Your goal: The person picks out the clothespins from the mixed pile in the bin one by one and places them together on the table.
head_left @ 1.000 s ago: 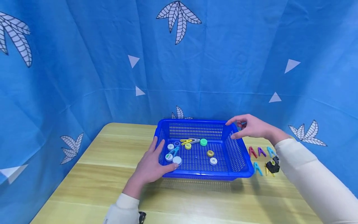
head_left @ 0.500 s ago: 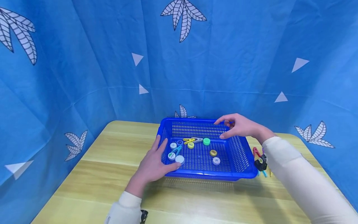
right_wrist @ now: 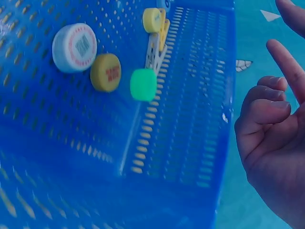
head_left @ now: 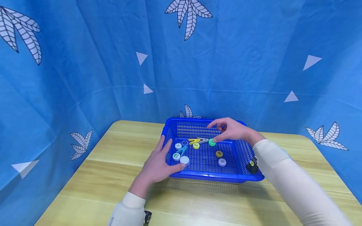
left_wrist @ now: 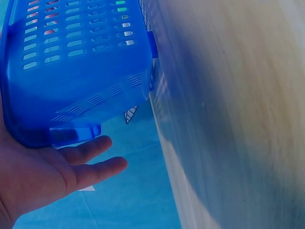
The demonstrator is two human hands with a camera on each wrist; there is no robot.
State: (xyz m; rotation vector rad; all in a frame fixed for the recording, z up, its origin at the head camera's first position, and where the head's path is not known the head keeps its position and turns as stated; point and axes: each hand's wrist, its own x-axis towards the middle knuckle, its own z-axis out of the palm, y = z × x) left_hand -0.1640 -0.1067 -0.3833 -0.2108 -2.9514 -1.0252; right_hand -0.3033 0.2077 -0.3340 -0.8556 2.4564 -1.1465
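Observation:
A blue plastic basket point(head_left: 209, 174) holds several bottle caps and clothespins. My left hand point(head_left: 158, 164) lies at its front left corner, thumb over the front rim; in the left wrist view two fingers point(left_wrist: 102, 172) stretch out straight beside the basket wall. Over the basket's back right part hovers my right hand point(head_left: 233, 128), holding nothing. Its index finger and thumb stand apart, while the other fingers curl in. Under the thumb tip is a green cap point(head_left: 212, 142). A gold cap point(head_left: 219, 153) and a white cap point(head_left: 222, 162) lie nearer the front.
Toward the basket's left are a pale cap point(head_left: 184, 160), a light blue clothespin point(head_left: 182, 150) and a yellow cap point(head_left: 196, 145), with a yellow clothespin point(head_left: 194, 141) behind. A patterned blue curtain point(head_left: 237, 62) hangs behind the wooden table point(head_left: 113, 169).
My right hand has moved left from the basket's right rim to above the green cap. The clothespins right of the basket are now hidden by the right arm. The left hand stays at its corner.

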